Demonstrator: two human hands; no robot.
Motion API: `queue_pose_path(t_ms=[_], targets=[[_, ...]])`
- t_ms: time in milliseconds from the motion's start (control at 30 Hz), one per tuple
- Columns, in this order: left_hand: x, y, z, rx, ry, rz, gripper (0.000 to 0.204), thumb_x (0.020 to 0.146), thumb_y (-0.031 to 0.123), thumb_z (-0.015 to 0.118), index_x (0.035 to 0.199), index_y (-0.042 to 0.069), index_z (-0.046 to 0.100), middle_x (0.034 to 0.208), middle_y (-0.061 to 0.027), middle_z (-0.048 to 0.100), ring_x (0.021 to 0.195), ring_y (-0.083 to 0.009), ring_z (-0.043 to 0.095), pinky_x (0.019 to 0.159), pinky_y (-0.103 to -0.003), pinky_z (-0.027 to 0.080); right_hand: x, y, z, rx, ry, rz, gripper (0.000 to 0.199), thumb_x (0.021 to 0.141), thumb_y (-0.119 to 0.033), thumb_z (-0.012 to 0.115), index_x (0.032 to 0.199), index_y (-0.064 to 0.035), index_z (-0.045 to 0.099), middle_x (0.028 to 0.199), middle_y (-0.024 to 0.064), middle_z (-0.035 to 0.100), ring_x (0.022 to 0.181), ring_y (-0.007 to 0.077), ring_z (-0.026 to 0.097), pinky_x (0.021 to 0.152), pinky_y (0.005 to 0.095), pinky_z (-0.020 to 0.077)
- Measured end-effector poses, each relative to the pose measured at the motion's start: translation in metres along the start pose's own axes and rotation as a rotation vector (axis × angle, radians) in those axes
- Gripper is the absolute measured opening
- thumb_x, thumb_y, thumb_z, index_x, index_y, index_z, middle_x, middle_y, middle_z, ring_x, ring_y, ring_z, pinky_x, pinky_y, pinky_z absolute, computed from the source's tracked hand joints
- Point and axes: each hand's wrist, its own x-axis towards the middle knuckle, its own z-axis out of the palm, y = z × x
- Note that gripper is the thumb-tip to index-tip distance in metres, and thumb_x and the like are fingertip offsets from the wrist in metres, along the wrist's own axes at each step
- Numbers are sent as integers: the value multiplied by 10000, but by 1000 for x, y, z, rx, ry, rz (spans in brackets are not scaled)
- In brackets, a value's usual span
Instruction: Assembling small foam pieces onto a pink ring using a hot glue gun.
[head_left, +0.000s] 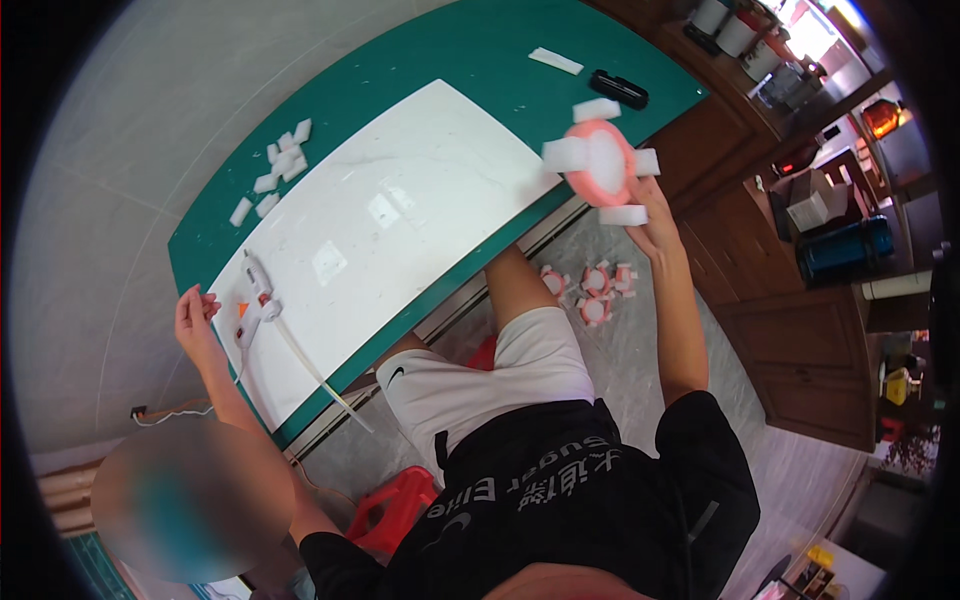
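Well, the grey tiled floor (640, 350) spread widest of all, with dark brown wooden cabinets (812, 340) along the right. Beside them curved a broad green tabletop (430, 40), and on it lay a large glossy white board (450, 150). The person sat at its near side in a black short-sleeved shirt (655, 520) and pale shorts (500, 370), with a bright red moulded plastic piece (395, 505) low on the left.

On the board's left end rested a white glue gun with an orange trigger (257, 278), a long pale glue stick (318, 377) running from its back out past the near edge. The right hand (652, 222) was raised at the table's right end, its fingers pinching the rim of a salmon-pink ring with a white round centre (603, 163) and four white foam pieces around it, so that ring was up in the air. The left hand (197, 306) hovered just off the table's left edge, near the glue gun, its fingers curled inward; whether they pinched anything I could not tell. Several similar pink-and-white rings (596, 281) lay close together on the floor, to the right of the person's legs.

Toward the far right of the green sat a black oblong case (619, 89), with a flat white strip (556, 61) just left of it. Smallest were the loose white foam blocks (285, 162), mostly bunched beyond the board's left part.
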Motion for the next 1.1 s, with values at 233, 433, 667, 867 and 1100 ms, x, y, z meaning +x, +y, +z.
queue_pose_path(t_ms=[233,433,667,867,1100], targets=[[8,-6,-6,65,-86,-45,256,1002,205,577,1120,-15,631,883,-71,669,772,-106,627,733,-245,529,-52,8,-76,222,252,54,481,989,-199,590,1407,-68,390,1344,62,521,1193,170,556,957,324,504],[5,-3,-8,93,-94,-58,253,999,197,578,1126,-16,628,887,-73,671,763,-107,621,739,-254,525,-78,16,-104,108,344,98,439,985,-181,591,1373,-73,414,1299,68,554,1119,180,604,914,366,540],[3,-3,-11,118,-126,-66,252,999,187,576,1135,-20,624,902,-75,671,767,-111,621,756,-262,523,-140,68,-177,30,563,300,391,953,-240,653,1291,-132,488,1164,4,617,1002,135,625,824,311,542],[2,6,-6,144,-143,-78,250,998,187,578,1136,-16,624,916,-73,666,774,-106,612,756,-255,518,-185,112,-247,101,725,471,314,927,-236,690,1196,-143,556,1105,13,640,974,147,635,800,320,545],[1,47,-16,221,-163,-71,240,995,179,582,1139,-7,625,924,-68,664,777,-102,604,756,-252,517,-218,209,-264,22,929,699,814,919,-231,699,1534,-169,168,1247,114,612,980,263,651,885,390,554]])
